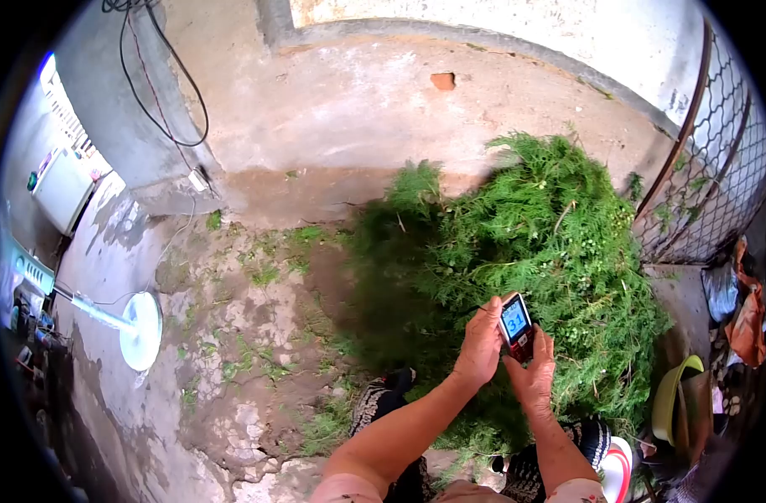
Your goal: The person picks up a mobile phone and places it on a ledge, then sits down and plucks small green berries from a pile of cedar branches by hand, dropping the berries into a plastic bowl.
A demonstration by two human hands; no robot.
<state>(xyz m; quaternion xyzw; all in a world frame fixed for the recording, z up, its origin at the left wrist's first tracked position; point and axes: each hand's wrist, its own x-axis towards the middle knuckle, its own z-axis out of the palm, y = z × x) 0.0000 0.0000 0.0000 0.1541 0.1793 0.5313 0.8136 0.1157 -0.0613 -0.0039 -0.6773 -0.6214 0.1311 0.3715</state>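
Ground (232, 360) is lying open leftward; fence (718, 184) is closing the right. Left hand (481, 339) and right hand (535, 375) are clasping the phone (515, 323) above the greens (559, 226), long axis pointing away, screen facing up.

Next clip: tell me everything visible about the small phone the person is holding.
The phone is a small bar-shaped handset with a dark red casing that looks like plastic. Its upper half is a lit bluish screen showing large digits, too small to read with certainty. The lower part is dark and partly hidden by a thumb. It is tilted, screen facing the camera, in front of the pile of green cuttings. The left hand grips its left edge and the right hand cradles its lower end.
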